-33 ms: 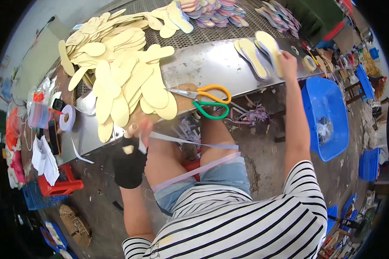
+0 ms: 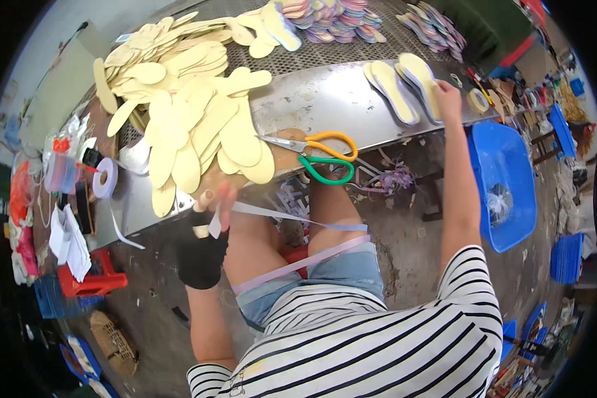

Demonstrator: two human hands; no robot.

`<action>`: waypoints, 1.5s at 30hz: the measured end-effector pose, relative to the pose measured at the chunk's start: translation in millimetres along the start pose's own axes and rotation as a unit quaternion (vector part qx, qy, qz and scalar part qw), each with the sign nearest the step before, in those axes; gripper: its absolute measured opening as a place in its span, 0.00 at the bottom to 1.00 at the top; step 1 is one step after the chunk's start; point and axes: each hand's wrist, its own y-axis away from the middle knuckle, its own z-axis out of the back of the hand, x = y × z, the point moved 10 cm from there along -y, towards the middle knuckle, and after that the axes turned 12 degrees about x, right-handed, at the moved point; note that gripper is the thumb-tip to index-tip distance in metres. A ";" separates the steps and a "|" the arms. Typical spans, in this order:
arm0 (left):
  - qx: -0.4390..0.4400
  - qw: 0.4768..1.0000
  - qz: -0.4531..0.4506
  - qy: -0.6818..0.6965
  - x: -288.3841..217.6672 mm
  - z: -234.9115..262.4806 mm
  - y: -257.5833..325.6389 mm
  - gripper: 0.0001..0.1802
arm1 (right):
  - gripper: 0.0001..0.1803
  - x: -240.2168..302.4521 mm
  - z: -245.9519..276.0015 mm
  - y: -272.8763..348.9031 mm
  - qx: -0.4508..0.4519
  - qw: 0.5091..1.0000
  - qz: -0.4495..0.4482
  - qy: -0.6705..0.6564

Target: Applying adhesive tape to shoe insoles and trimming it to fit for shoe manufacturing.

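Observation:
My right hand (image 2: 448,101) is closed on the side edge of a pale yellow insole (image 2: 419,74) with a lilac rim, at the right of the metal worktop. Two similar insoles (image 2: 390,89) overlap just left of it. My left hand (image 2: 205,249), in a black fingerless glove with wrapped fingertips, pinches the end of a pale lilac strip (image 2: 278,213) that runs across my thighs. Scissors (image 2: 305,144) with one orange and one green handle lie blades apart at the table's front edge. Beside them, a large heap of yellow insoles (image 2: 205,126) reaches the edge.
Lilac-edged insoles (image 2: 331,20) are piled at the back. A tape roll (image 2: 104,178) hangs its loose end at the left, above a red stool (image 2: 96,275). A blue tub (image 2: 511,212) stands at the right. Lilac scraps (image 2: 393,178) gather under the table edge.
The whole view has shifted slightly. My right hand and its insole look less blurred; both hands keep their hold.

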 end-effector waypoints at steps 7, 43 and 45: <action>-0.015 0.981 0.052 -0.184 13.0 -1.7 -7.5 0.16 | 0.17 63.5 -18.3 36.9 -0.021 0.983 0.183 0.026; -0.292 0.493 0.056 -0.818 -127.5 84.3 -132.0 0.39 | 0.02 296.9 -229.5 236.1 0.282 0.852 0.181 -0.403; -0.311 0.503 0.088 -0.802 -136.4 92.2 -132.7 0.40 | 0.04 316.5 -241.1 263.9 0.367 0.804 0.134 -0.448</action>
